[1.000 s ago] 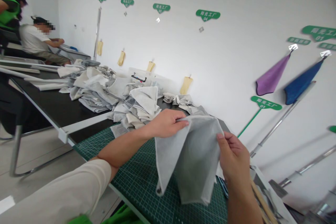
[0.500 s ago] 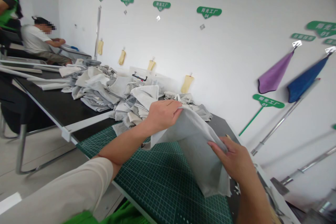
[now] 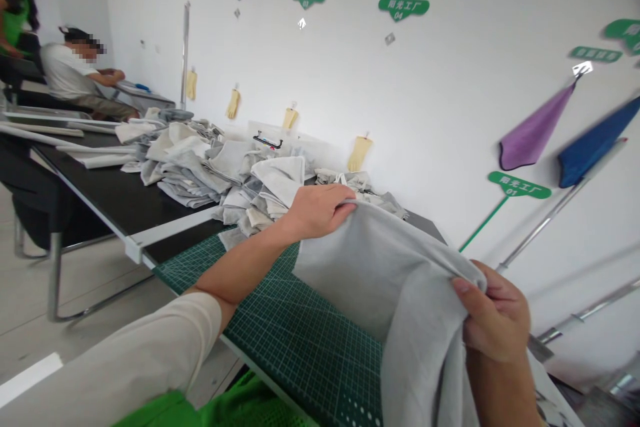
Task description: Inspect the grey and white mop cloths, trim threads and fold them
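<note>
A light grey cloth (image 3: 370, 260) hangs between my two hands above the table. My left hand (image 3: 323, 210) is closed on its upper left edge, fingers and thumb pinching the fabric. Further right and nearer to me, my right hand (image 3: 497, 310) grips the other end of the same edge, its thumb on top. The cloth's right part drapes down in folds past the lower frame edge. Under it lies a green gridded cutting mat (image 3: 320, 333), partly covered by the cloth. Behind my left hand rises a heap of grey and off-white cloths (image 3: 200, 167).
The black table (image 3: 95, 193) runs along the white wall, with pale tubes (image 3: 107, 160) at its far left. A black chair (image 3: 45, 213) stands at its left side. Purple (image 3: 535, 130) and blue cloths (image 3: 595, 147) hang at right. A seated person (image 3: 75, 77) is in the back.
My right hand has moved to the right, drawing the cloth's upper edge out wider between my hands. My left hand has shifted slightly right. The view has tilted a little.
</note>
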Demonstrator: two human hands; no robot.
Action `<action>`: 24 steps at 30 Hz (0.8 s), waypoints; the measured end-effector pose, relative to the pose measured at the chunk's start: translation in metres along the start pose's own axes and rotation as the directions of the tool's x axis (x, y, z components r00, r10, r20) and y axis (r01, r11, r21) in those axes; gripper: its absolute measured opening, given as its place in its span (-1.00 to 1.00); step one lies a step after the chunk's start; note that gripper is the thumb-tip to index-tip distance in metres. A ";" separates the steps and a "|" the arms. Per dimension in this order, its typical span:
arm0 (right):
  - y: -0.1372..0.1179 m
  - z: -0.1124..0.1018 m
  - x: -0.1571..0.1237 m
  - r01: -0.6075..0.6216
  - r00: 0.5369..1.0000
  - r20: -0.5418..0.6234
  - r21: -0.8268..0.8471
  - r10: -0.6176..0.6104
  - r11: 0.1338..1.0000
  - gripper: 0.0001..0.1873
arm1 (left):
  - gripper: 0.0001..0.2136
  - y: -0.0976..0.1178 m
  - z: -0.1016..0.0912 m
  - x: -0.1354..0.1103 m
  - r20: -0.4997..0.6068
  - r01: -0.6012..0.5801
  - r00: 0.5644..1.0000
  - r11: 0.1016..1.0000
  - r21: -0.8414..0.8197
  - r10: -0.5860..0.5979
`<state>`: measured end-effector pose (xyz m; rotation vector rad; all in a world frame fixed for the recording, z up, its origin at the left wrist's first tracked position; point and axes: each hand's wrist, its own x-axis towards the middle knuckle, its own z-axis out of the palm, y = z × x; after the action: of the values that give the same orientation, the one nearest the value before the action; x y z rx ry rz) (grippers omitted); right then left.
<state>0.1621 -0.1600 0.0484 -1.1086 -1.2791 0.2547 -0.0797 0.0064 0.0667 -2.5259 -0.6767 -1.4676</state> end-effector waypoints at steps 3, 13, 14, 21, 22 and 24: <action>-0.005 0.001 0.003 0.003 0.979 -0.203 0.068 0.010 0.998 -0.73 | -0.76 -0.001 -0.001 0.001 0.018 0.044 0.999 0.998 0.034 -0.044; -0.014 -0.003 0.006 -0.222 0.940 -0.229 0.155 0.253 0.963 -0.65 | -0.84 -0.009 0.005 0.007 -0.188 0.139 0.968 0.979 -0.148 -0.166; -0.013 -0.003 0.005 -0.245 0.944 -0.185 0.155 0.272 0.957 -0.65 | -0.84 -0.009 0.007 0.007 -0.212 0.151 0.960 0.976 -0.159 -0.183; -0.015 0.029 -0.012 -0.267 0.951 0.195 0.122 0.240 0.956 -0.66 | -0.80 -0.001 0.031 0.007 -0.110 0.096 0.987 0.974 -0.207 -0.121; -0.016 0.035 -0.015 -0.236 0.956 0.209 0.123 0.207 0.964 -0.64 | -0.80 0.000 0.034 0.006 -0.069 0.100 0.991 0.974 -0.202 -0.115; -0.018 0.043 -0.019 -0.185 0.968 0.198 0.142 0.155 0.972 -0.63 | -0.79 0.003 0.039 0.005 0.011 0.105 0.994 0.975 -0.197 -0.105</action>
<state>0.1113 -0.1602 0.0451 -1.0766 -1.3031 0.5929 -0.0455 0.0189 0.0509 -2.6730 -0.7074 -1.6452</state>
